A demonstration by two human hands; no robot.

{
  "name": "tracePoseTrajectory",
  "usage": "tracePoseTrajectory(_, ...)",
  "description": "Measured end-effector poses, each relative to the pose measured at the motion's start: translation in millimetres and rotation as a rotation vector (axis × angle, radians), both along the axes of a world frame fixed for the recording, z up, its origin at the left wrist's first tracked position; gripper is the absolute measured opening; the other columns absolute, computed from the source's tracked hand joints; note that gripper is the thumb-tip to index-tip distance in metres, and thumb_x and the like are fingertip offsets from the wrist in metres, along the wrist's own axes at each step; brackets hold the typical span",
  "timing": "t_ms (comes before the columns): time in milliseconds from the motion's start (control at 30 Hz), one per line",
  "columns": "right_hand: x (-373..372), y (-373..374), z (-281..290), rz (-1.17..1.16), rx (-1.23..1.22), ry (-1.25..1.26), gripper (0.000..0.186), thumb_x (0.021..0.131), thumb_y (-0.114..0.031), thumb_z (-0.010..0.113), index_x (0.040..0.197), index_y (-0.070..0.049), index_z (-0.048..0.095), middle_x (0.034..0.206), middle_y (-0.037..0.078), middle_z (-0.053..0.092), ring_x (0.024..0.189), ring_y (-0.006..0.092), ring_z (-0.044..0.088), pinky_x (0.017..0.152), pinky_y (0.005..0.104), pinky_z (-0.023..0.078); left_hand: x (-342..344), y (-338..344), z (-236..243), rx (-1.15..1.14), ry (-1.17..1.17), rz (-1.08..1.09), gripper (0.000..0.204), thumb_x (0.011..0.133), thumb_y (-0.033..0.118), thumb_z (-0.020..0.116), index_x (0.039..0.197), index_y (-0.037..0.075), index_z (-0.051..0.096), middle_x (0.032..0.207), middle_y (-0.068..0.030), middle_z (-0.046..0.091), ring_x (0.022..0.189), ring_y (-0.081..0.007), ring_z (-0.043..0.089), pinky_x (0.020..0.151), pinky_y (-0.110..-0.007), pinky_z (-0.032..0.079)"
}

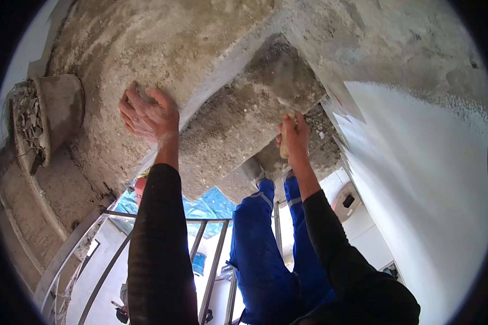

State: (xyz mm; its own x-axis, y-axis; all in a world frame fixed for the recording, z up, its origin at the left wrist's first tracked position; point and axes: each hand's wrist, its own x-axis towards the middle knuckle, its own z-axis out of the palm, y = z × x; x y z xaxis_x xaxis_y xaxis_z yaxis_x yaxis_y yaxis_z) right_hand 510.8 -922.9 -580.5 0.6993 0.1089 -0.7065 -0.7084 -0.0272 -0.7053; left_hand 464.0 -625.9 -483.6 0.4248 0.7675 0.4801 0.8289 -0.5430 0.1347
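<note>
My left hand (149,115) leans on the rough, dusty upper concrete step (162,49), with its fingers bent and apart and nothing visible in them. Lower and to the right, my right hand (297,140) is closed round the pale wooden handle (284,145) of a tool. The tool's working end is smeared and hard to make out against the dust, so I cannot tell its kind. Beyond that hand lies the lower concrete step (249,114), strewn with grit, meeting the wall at its far right corner.
At the left a grey bucket (65,105) holds broken rubble. A metal railing (209,271) runs below my arms, with blue sheeting (211,203) and a blue bucket (199,264) beyond it. My legs in blue trousers (260,244) stand lower down. A partly white-painted wall (417,179) bounds the right.
</note>
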Motion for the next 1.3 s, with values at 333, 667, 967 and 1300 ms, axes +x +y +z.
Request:
tracePoseTrajectory(333, -69.0, -120.5, -3.9, 0.225, -0.089, -0.141, 0.027, 0.105, -0.031, 0.061, 0.12, -0.01, 0.054, 0.074, 0.002, 0.057, 0.055, 0.0099, 0.055, 0.044, 0.0266, 0.043, -9.6, 5.1, -4.5, 0.003, 0.016, 0.03, 0.045, 0.091, 0.04, 0.054, 0.127, 0.016, 0.066, 0.13, -0.0113, 0.059, 0.123, -0.0348, 0.055, 0.104, -0.052, 0.04)
tracePoseTrajectory(667, -179.4, -199.8, -85.4, 0.956, -0.584, -0.222, 0.034, 0.099, -0.035, 0.062, 0.118, -0.007, 0.059, 0.09, 0.026, 0.07, 0.087, 0.0484, 0.068, 0.072, 0.0567, 0.054, -10.1, 6.3, -6.6, -0.004, -0.01, 0.027, 0.046, 0.093, 0.045, 0.052, 0.127, 0.018, 0.067, 0.132, -0.0145, 0.059, 0.123, -0.0379, 0.056, 0.102, -0.053, 0.042)
tracePoseTrajectory(967, -146.4, -186.2, -223.7, 1.162, -0.509, -0.546, 0.027, 0.095, -0.032, 0.065, 0.112, -0.01, 0.065, 0.105, 0.015, 0.071, 0.096, 0.0387, 0.069, 0.081, 0.0511, 0.055, -8.6, 5.9, -12.3, 0.036, -0.005, 0.022, 0.046, 0.094, 0.046, 0.051, 0.127, 0.018, 0.068, 0.131, -0.0162, 0.061, 0.12, -0.0381, 0.059, 0.098, -0.053, 0.045)
tracePoseTrajectory(1300, -187.4, -218.1, -69.3, 1.002, -0.448, -0.276, 0.034, 0.105, -0.03, 0.056, 0.124, -0.002, 0.056, 0.096, 0.026, 0.071, 0.092, 0.0477, 0.069, 0.075, 0.0566, 0.054, -10.1, 5.8, -4.6, 0.041, -0.026, 0.034, 0.042, 0.093, 0.041, 0.053, 0.124, 0.016, 0.067, 0.129, -0.0166, 0.057, 0.12, -0.039, 0.056, 0.098, -0.055, 0.043)
